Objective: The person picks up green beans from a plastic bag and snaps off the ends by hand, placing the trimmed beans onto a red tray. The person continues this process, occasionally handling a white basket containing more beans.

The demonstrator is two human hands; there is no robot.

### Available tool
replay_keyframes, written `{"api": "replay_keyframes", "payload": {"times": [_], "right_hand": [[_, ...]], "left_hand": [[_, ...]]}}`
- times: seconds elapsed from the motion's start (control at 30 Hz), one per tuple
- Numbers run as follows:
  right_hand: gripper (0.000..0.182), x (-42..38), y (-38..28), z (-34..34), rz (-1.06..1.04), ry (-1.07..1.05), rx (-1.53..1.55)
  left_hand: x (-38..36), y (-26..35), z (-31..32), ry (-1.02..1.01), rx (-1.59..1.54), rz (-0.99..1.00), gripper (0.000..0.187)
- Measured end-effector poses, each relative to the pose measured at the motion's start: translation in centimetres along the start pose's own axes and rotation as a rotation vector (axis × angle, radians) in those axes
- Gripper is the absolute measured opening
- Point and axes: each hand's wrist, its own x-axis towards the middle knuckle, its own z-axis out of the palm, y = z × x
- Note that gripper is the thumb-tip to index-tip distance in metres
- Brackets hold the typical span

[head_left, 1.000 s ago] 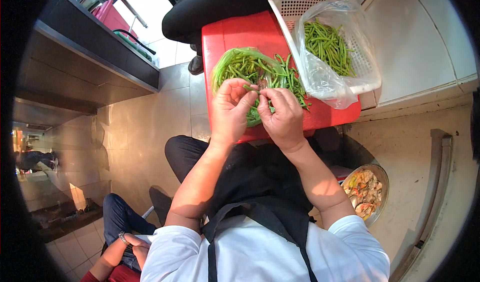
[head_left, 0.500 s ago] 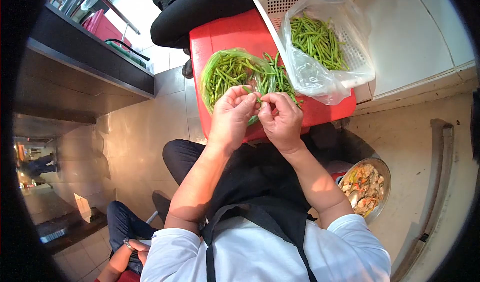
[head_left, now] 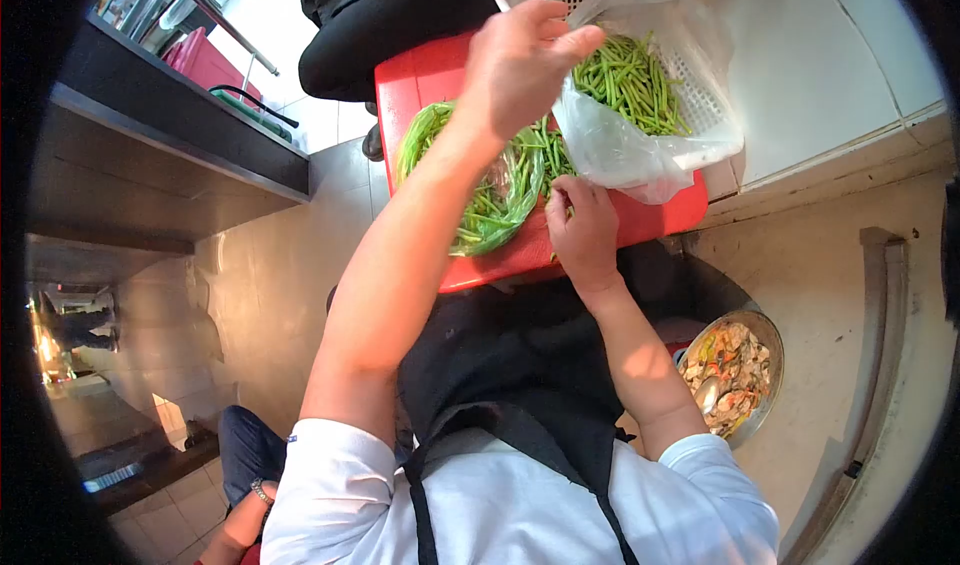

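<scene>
My left hand (head_left: 525, 65) is raised at the near-left edge of the clear plastic bag (head_left: 625, 160), slightly blurred. Its fingers are curled with the thumb beside them; whatever they hold is hidden. Long green beans (head_left: 630, 85) fill part of that bag. My right hand (head_left: 585, 227) is low over the red stool (head_left: 645, 217), beside loose green beans (head_left: 553, 155). Thumb and fingers there are pinched together, and I cannot make out anything between them. Left of it sits a green plastic bag (head_left: 500, 227) of more beans, partly covered by my left forearm.
The clear bag lies in a white perforated basket (head_left: 715, 115) on the stool's far right. A metal bowl of cooked food with a spoon (head_left: 735, 375) stands low at right. Another person's dark-clothed legs (head_left: 400, 30) are across the stool; a person's wrist (head_left: 262, 490) shows lower left.
My hands, earlier together at a green bean over the stool, have separated. The left has swung up and forward to the clear bag; the right has shifted slightly right and down.
</scene>
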Motion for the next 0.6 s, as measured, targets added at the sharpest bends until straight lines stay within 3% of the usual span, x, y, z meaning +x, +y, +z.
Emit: {"api": "replay_keyframes", "payload": {"times": [0.1, 0.2, 0.47, 0.6], "right_hand": [[0.022, 0.0, 0.2, -0.3, -0.002, 0.012, -0.035], [0.027, -0.6, -0.6, 0.2, -0.134, 0.136, 0.008], [0.022, 2.4, -3.2, 0.8, -0.154, -0.085, 0.158], [0.024, 4.3, -4.0, 2.3, -0.212, -0.178, 0.162]], "left_hand": [[-2.1, 1.9, -3.6, 0.048, -0.008, -0.135, 0.051], [-5.9, -1.1, -7.3, 0.164, 0.133, -0.209, 0.047], [-16.3, -5.9, -11.8, 0.342, 0.222, -0.459, 0.047], [-16.8, -5.7, -11.4, 0.238, 0.141, -0.608, 0.055]]}}
